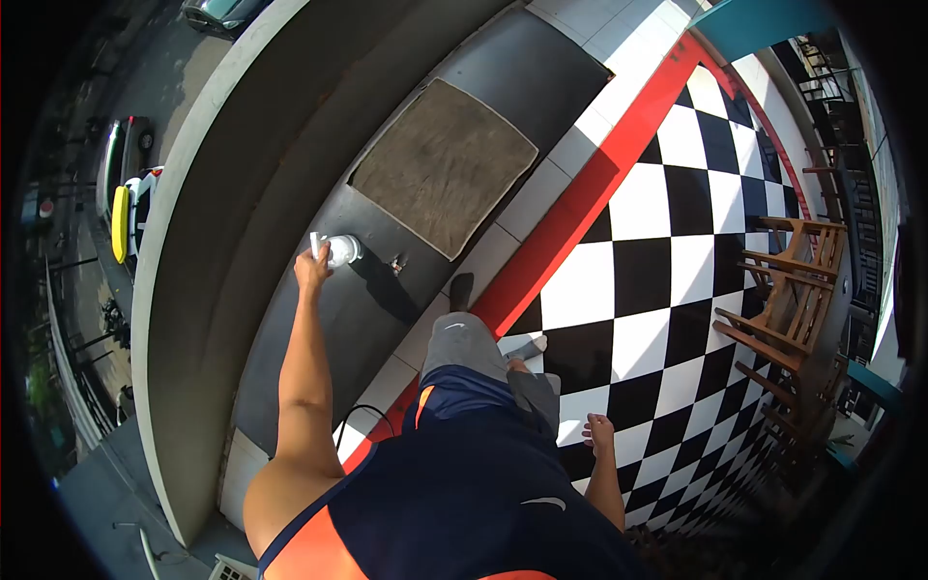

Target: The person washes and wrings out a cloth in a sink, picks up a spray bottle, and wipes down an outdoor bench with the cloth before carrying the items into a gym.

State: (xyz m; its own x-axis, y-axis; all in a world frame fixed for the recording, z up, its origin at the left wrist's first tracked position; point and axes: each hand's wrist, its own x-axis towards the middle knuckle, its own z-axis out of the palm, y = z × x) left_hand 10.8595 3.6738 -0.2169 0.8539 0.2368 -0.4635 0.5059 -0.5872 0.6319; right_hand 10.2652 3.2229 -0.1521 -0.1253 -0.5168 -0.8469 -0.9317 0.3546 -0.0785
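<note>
My left hand (311, 263) is wrapped round the upright handle of a white, rounded container (343, 251). It is over a dark, smooth ledge (343, 217), and its shadow falls to the right. Whether the container touches the ledge I cannot tell. A small light-coloured object (397, 264) lies just right of it. Further up the ledge a brown, rectangular mat (445, 164) is spread flat. My right hand (599, 432) hangs low at my side over the checkered floor, fingers loosely bent and apart, holding nothing.
A grey low wall (217, 193) curves along the left, with parked cars (124, 164) beyond. A red strip (580, 208) edges the black-and-white checkered floor (638, 280). Wooden chairs (788, 290) stand at right. A black cord (362, 410) loops near my left side.
</note>
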